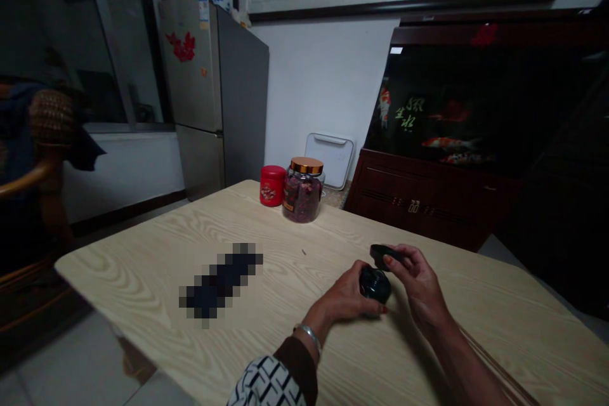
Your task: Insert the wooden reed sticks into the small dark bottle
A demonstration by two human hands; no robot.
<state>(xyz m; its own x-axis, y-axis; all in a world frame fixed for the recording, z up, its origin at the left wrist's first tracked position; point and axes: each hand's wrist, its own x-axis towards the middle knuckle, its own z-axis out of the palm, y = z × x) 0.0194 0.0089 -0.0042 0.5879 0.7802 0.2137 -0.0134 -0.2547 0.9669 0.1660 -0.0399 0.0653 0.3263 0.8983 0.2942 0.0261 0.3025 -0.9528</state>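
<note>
My left hand (346, 297) rests on the light wooden table (143, 266) and wraps round a small black round container (375, 284). My right hand (415, 273) is just to its right, fingers pinched on a flat black lid (383, 254) held a little above the container. A silver bracelet sits on my left wrist. Both hands are near the table's middle right.
A glass jar with a gold lid (303, 190) and a small red tin (272, 185) stand at the table's far edge. A dark blurred object (219, 280) lies left of my hands. A fridge (214, 89), a fish tank on a dark cabinet (447, 139) and a wooden chair (28, 203) surround the table.
</note>
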